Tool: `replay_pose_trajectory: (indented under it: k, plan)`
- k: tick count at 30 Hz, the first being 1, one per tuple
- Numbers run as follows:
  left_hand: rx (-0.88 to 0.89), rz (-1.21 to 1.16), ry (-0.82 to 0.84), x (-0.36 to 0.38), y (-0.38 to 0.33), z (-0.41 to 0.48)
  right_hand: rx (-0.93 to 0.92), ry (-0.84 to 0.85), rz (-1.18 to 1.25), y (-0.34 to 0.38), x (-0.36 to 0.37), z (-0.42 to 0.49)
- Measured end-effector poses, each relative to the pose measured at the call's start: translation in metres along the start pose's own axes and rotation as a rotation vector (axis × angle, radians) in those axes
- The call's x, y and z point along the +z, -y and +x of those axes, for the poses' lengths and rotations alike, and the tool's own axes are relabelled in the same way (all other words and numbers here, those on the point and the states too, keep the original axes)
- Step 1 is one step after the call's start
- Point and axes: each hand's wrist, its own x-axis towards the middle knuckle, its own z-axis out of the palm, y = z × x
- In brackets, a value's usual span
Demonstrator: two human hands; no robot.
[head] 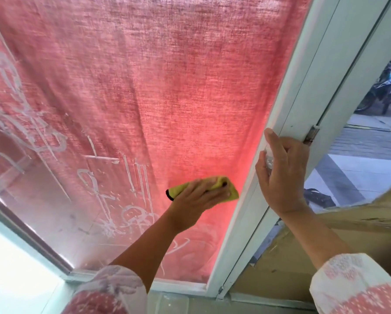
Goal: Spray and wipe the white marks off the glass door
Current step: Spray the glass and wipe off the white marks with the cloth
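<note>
Left hand (199, 196) presses cloth (233, 191) flat on glass (167, 87); right hand (283, 175) grips bottle (268, 159). Wipe firmly leftward from cloth, over the marks (140, 177).

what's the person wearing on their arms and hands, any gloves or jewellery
No gloves. Both arms wear loose white sleeves with a pink-red pattern, the left sleeve and the right sleeve ending near the elbow, forearms bare. The left hand shows one dark nail, perhaps painted. The right hand shows no ring or watch in this view.
</note>
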Motion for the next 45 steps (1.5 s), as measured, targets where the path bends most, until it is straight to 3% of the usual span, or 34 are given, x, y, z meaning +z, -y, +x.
replay_pose_trajectory:
  k: [2, 6, 10, 14, 16, 19, 22, 24, 29, 31, 34, 40, 43, 45]
  plan:
    - [0.132, 0.012, 0.083, 0.005, 0.001, -0.021, 0.003, 0.023, -0.021, -0.001, 0.001, -0.004]
    - [0.131, -0.02, 0.069, -0.003, 0.017, -0.017, -0.025, 0.068, -0.046, -0.002, 0.003, -0.01]
    - [-0.149, -0.042, -0.114, -0.02, 0.042, 0.01, -0.112, 0.183, -0.02, 0.002, 0.004, -0.023]
    - [-0.366, -0.104, -0.176, -0.022, 0.036, 0.023, -0.105, 0.175, -0.033, 0.014, 0.008, -0.022]
    - [-0.318, -0.076, -0.153, -0.013, 0.026, 0.006, -0.096, 0.175, -0.029, 0.02, 0.011, -0.019]
    - [-0.039, -0.031, -0.025, 0.001, 0.036, -0.036, -0.095, 0.211, -0.034, 0.019, 0.013, -0.018]
    - [0.099, -0.024, 0.054, -0.004, 0.054, -0.051, -0.08, 0.238, -0.044, 0.021, 0.014, -0.022]
    - [0.085, -0.015, 0.033, -0.012, 0.065, -0.047, -0.071, 0.215, -0.044, 0.031, 0.019, -0.021]
    - [-0.342, -0.04, -0.146, -0.034, 0.095, -0.018, -0.052, 0.168, 0.013, 0.055, 0.039, -0.006]
    - [-0.393, -0.083, -0.197, -0.036, 0.098, -0.014, -0.03, 0.148, 0.034, 0.068, 0.047, 0.0]
    - [-0.317, -0.088, -0.2, -0.022, 0.091, -0.031, -0.004, 0.142, 0.032, 0.078, 0.055, 0.004]
    - [-0.012, -0.077, -0.023, -0.006, 0.1, -0.091, 0.082, 0.149, 0.015, 0.082, 0.062, -0.001]
    - [-0.003, -0.11, -0.013, -0.012, 0.113, -0.085, 0.102, 0.139, -0.001, 0.086, 0.064, 0.001]
    - [-0.104, -0.119, -0.07, -0.022, 0.124, -0.073, 0.121, 0.108, 0.001, 0.093, 0.064, 0.004]
